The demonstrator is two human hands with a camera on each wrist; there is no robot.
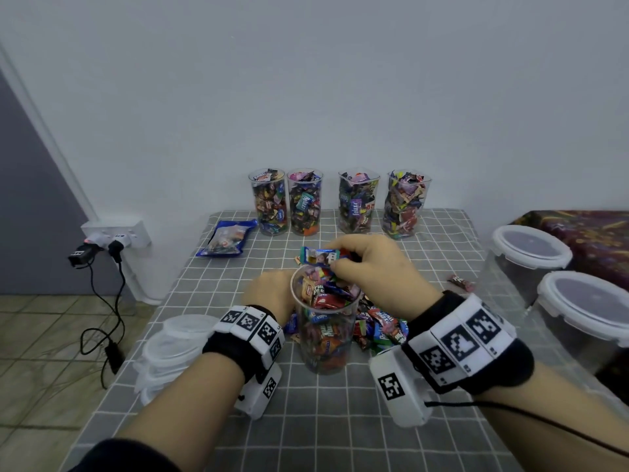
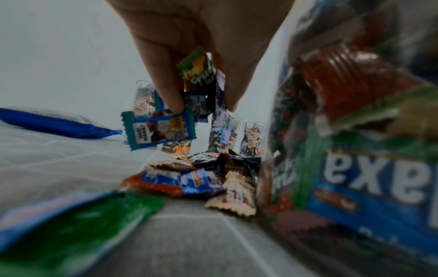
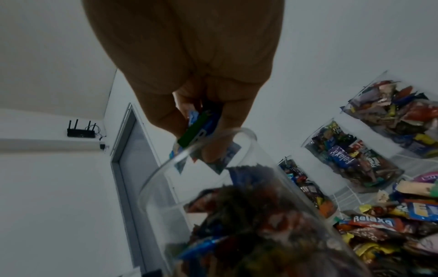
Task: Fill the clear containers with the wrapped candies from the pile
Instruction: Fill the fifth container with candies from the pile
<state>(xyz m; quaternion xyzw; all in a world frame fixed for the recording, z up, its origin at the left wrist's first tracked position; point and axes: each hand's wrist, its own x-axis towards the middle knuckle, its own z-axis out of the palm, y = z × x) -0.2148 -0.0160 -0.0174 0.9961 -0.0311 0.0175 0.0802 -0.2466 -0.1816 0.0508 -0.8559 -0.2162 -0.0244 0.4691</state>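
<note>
Our right hand (image 1: 366, 267) pinches wrapped candies (image 1: 320, 257) over the nearly full clear cup (image 1: 325, 332) mid-desk; our left hand (image 2: 201, 56) grips candies (image 2: 158, 129) above the pile (image 2: 199, 176). Releasing off-centre could spill them past the rim.

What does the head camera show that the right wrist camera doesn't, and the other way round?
Only the head view shows the left hand beside the cup, the blue bag, the stack of clear lids, two lidded tubs and the wall socket.

Only the right wrist view shows a black router high on the wall and a door frame.

Both show the right hand pinching wrapped candies over the rim of the clear cup, the filled cups by the wall, and the loose candy pile.
</note>
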